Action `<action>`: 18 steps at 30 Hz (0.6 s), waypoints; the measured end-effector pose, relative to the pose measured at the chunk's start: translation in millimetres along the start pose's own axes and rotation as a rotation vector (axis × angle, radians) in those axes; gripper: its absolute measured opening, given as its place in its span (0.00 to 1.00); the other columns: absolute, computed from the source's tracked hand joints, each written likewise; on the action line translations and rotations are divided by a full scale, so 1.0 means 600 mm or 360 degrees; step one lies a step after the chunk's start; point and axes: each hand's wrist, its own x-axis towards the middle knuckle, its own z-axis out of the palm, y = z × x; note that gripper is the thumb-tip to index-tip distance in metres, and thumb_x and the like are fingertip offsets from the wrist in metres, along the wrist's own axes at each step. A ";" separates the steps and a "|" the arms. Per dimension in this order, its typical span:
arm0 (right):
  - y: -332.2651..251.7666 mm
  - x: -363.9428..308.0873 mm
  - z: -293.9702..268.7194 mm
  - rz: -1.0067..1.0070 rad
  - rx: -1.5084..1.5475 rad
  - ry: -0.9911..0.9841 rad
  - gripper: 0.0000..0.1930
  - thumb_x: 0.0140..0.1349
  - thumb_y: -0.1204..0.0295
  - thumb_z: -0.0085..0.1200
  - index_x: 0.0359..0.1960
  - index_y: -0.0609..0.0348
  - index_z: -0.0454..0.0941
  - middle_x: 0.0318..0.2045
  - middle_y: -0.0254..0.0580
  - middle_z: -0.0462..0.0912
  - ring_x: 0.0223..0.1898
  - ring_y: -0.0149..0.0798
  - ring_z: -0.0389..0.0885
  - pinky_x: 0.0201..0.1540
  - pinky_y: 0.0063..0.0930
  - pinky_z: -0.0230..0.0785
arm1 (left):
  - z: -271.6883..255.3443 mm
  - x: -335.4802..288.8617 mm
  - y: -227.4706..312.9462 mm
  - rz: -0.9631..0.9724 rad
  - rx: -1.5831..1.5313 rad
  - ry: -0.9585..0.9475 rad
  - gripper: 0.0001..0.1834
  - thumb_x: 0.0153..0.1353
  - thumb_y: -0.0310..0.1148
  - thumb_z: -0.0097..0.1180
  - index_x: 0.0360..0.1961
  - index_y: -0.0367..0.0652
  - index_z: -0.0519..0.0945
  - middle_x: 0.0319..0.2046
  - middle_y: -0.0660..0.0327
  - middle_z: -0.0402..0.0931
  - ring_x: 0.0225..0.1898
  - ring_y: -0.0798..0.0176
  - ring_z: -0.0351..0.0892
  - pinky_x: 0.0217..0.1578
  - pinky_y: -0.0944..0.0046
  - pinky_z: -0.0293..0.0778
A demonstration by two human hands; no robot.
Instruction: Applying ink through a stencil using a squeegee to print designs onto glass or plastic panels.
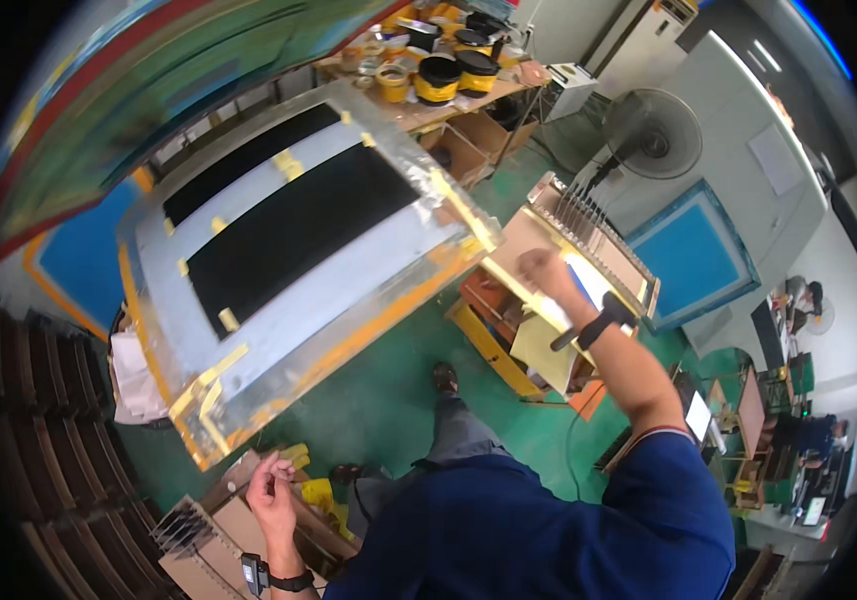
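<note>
My right hand (546, 273) reaches forward over a brown board (526, 235) beside a rack with a row of metal wires (584, 212). Its fingers are bent and smeared by motion, so whether they hold anything is hidden. At lower left, my left hand (274, 492) hangs with loosely bent fingers apart and nothing visible in them. A second wire rack (184, 530) with brown boards lies below that hand. Ahead stands a large tilted screen-printing frame (324, 370) with a pale mesh, two black panels (299, 235) and strips of yellow tape.
Tubs of ink (439, 80) crowd a back table. A round fan (654, 135) and a blue screen frame (694, 255) stand at right. Below the right-hand rack is a yellow-orange stand (494, 350). Dark shelving (59, 430) lines the left. Another person (814, 435) is far right.
</note>
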 end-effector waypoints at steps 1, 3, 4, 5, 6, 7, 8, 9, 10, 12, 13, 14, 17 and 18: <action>0.042 0.073 -0.066 0.0091 -0.0118 0.0028 0.08 0.58 0.73 0.54 0.29 0.64 0.84 0.21 0.37 0.83 0.22 0.29 0.79 0.27 0.25 0.74 | 0.040 0.021 0.009 -0.0075 0.0011 -0.0021 0.14 0.69 0.25 0.49 0.54 0.34 0.74 0.39 0.58 0.79 0.40 0.67 0.78 0.44 0.67 0.75; 0.120 0.201 -0.168 0.0168 -0.0434 0.0298 0.12 0.54 0.66 0.56 0.25 0.63 0.85 0.19 0.43 0.84 0.22 0.33 0.83 0.31 0.29 0.76 | 0.122 0.045 0.028 -0.0061 0.0171 -0.0082 0.14 0.68 0.27 0.51 0.53 0.34 0.75 0.38 0.59 0.79 0.39 0.67 0.78 0.44 0.67 0.75; 0.151 0.254 -0.200 0.0223 -0.0269 0.0285 0.12 0.53 0.65 0.56 0.28 0.62 0.85 0.20 0.46 0.83 0.24 0.38 0.84 0.33 0.32 0.76 | 0.166 0.054 0.035 -0.0147 0.0129 -0.0074 0.15 0.68 0.29 0.52 0.53 0.34 0.75 0.37 0.60 0.80 0.39 0.67 0.78 0.43 0.67 0.75; 0.173 0.300 -0.221 0.0233 -0.0463 0.0398 0.15 0.53 0.63 0.56 0.28 0.64 0.84 0.23 0.54 0.84 0.31 0.49 0.85 0.38 0.38 0.76 | 0.205 0.059 0.043 -0.0128 0.0171 -0.0101 0.15 0.68 0.30 0.53 0.52 0.33 0.76 0.37 0.59 0.80 0.38 0.67 0.78 0.43 0.67 0.75; 0.188 0.340 -0.234 0.0175 -0.0622 0.0374 0.15 0.54 0.62 0.57 0.29 0.65 0.84 0.24 0.51 0.84 0.31 0.46 0.86 0.37 0.37 0.76 | 0.240 0.062 0.052 -0.0185 0.0194 -0.0104 0.15 0.68 0.30 0.53 0.52 0.33 0.75 0.37 0.59 0.80 0.38 0.67 0.78 0.43 0.67 0.75; 0.196 0.375 -0.238 0.0200 -0.0802 0.0379 0.16 0.54 0.61 0.59 0.29 0.65 0.83 0.25 0.49 0.85 0.30 0.43 0.86 0.36 0.36 0.76 | 0.273 0.064 0.061 -0.0244 0.0193 -0.0129 0.15 0.68 0.30 0.53 0.52 0.32 0.75 0.37 0.59 0.80 0.38 0.68 0.78 0.43 0.67 0.75; 0.199 0.403 -0.237 0.0113 -0.0747 0.0346 0.16 0.54 0.61 0.59 0.29 0.65 0.83 0.25 0.49 0.85 0.30 0.43 0.86 0.36 0.36 0.76 | 0.301 0.065 0.070 -0.0267 0.0202 -0.0140 0.15 0.68 0.29 0.53 0.52 0.32 0.75 0.37 0.59 0.80 0.38 0.68 0.79 0.43 0.67 0.75; 0.198 0.423 -0.235 0.0166 -0.0926 0.0323 0.18 0.54 0.60 0.58 0.32 0.66 0.83 0.29 0.53 0.85 0.36 0.49 0.85 0.41 0.39 0.76 | 0.324 0.066 0.078 -0.0302 0.0186 -0.0161 0.15 0.68 0.29 0.53 0.52 0.31 0.75 0.37 0.59 0.81 0.38 0.67 0.79 0.43 0.67 0.75; 0.194 0.437 -0.231 0.0261 -0.1127 0.0289 0.20 0.54 0.58 0.58 0.35 0.66 0.83 0.33 0.58 0.84 0.41 0.54 0.84 0.45 0.43 0.75 | 0.343 0.069 0.087 -0.0328 0.0230 -0.0150 0.15 0.67 0.28 0.53 0.52 0.32 0.75 0.37 0.59 0.81 0.39 0.67 0.79 0.44 0.66 0.75; 0.182 0.452 -0.224 0.0297 -0.1112 0.0210 0.21 0.54 0.58 0.57 0.37 0.67 0.82 0.37 0.60 0.83 0.44 0.56 0.82 0.47 0.44 0.74 | 0.373 0.077 0.100 -0.0363 0.0266 -0.0130 0.14 0.67 0.28 0.53 0.52 0.32 0.75 0.37 0.59 0.81 0.39 0.67 0.79 0.44 0.66 0.75; 0.176 0.456 -0.221 0.0375 -0.1138 0.0163 0.22 0.53 0.57 0.56 0.40 0.67 0.82 0.41 0.61 0.82 0.47 0.59 0.80 0.50 0.45 0.73 | 0.383 0.083 0.105 -0.0364 0.0281 -0.0131 0.14 0.67 0.27 0.53 0.51 0.32 0.76 0.37 0.59 0.81 0.39 0.67 0.79 0.44 0.67 0.75; 0.170 0.458 -0.218 0.0431 -0.1181 0.0091 0.23 0.53 0.58 0.56 0.42 0.67 0.81 0.44 0.61 0.81 0.49 0.57 0.79 0.51 0.43 0.72 | 0.392 0.089 0.108 -0.0358 0.0288 -0.0147 0.14 0.67 0.26 0.53 0.51 0.32 0.76 0.38 0.59 0.82 0.39 0.68 0.80 0.44 0.67 0.75; 0.154 0.455 -0.218 0.0492 -0.1150 0.0077 0.19 0.53 0.62 0.54 0.39 0.67 0.82 0.43 0.62 0.81 0.47 0.58 0.80 0.50 0.42 0.73 | 0.408 0.109 0.113 -0.0354 0.0339 -0.0114 0.13 0.66 0.24 0.52 0.50 0.32 0.76 0.37 0.59 0.82 0.39 0.68 0.80 0.44 0.67 0.75; 0.146 0.454 -0.222 0.0483 -0.1152 0.0064 0.20 0.53 0.62 0.55 0.39 0.69 0.82 0.43 0.61 0.81 0.48 0.58 0.80 0.50 0.41 0.73 | 0.412 0.116 0.113 -0.0367 0.0338 -0.0095 0.13 0.66 0.24 0.52 0.50 0.32 0.76 0.37 0.59 0.82 0.39 0.68 0.80 0.44 0.67 0.75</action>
